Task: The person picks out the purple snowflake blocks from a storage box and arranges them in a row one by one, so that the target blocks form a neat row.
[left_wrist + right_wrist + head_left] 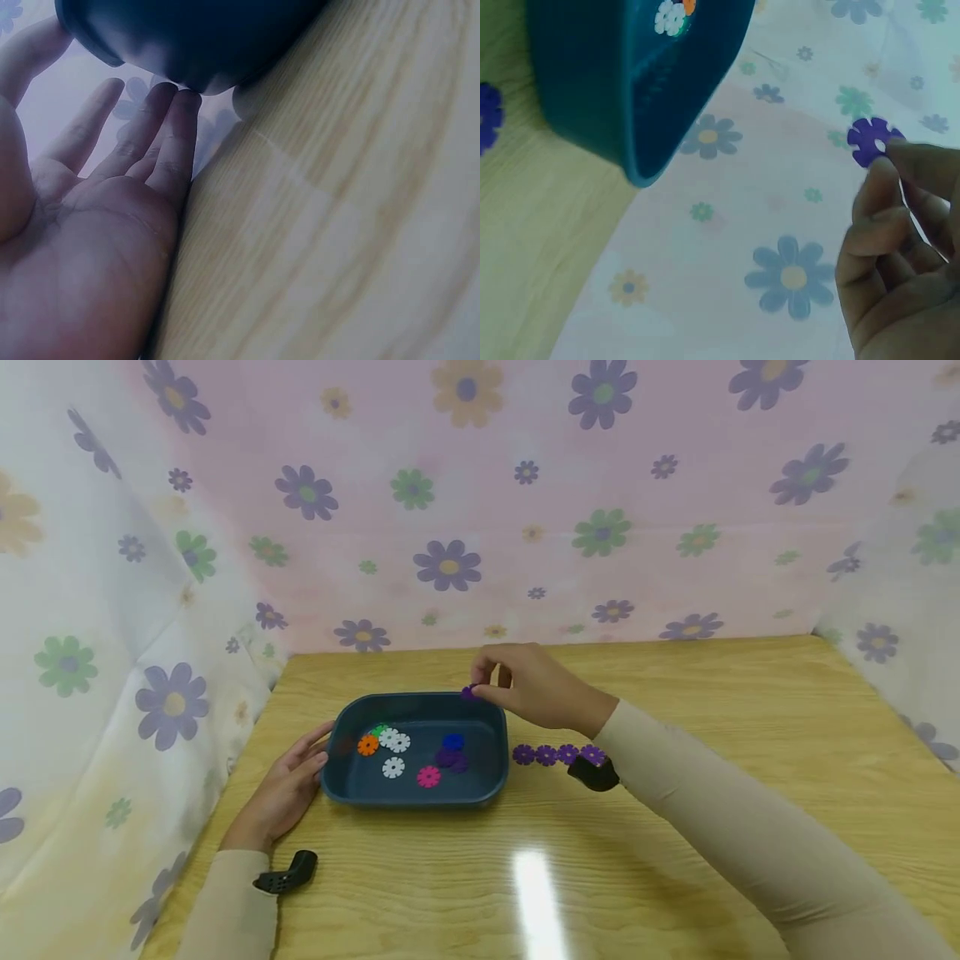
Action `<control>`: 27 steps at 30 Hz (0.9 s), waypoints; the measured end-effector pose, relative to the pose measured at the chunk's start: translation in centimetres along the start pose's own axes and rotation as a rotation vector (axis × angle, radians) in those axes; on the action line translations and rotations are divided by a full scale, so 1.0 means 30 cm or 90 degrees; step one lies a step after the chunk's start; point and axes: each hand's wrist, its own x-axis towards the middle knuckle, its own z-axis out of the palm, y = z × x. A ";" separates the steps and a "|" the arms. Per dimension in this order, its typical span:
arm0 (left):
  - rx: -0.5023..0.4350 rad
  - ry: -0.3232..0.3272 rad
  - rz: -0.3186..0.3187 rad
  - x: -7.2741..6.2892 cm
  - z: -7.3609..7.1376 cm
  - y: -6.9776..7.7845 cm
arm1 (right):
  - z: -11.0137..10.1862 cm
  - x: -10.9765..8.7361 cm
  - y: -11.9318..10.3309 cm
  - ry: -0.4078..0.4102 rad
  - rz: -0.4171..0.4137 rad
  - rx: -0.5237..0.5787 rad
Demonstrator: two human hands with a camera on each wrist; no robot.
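Between thumb and fingers my right hand (536,685) pinches a purple snowflake disc (870,141), held above the far right corner of a dark blue basin (416,798). My left hand (288,785) touches the basin's left side with its fingers extended; in the left wrist view the palm (97,255) faces the camera. Inside the basin lie white discs (393,767), an orange disc (367,745), a partly covered green disc (379,731), a pink disc (429,777), a blue disc (453,742) and overlapping purple discs (450,760).
A row of several purple discs (546,755) lies on the wooden table (420,877) to the right of the basin, partly behind the right wrist's black camera (594,773). Another black camera (288,874) is on the left wrist. Flowered cloth (525,568) hangs behind and at both sides.
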 end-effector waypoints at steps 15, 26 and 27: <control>0.007 -0.003 0.010 -0.013 -0.010 0.001 | -0.035 -0.310 0.102 0.163 -0.007 -0.035; -0.009 -0.014 0.020 -0.006 0.000 -0.009 | -0.111 -0.494 0.196 0.233 0.046 -0.081; -0.007 -0.012 0.017 -0.006 0.001 -0.009 | -0.117 -0.506 0.204 0.236 0.056 -0.082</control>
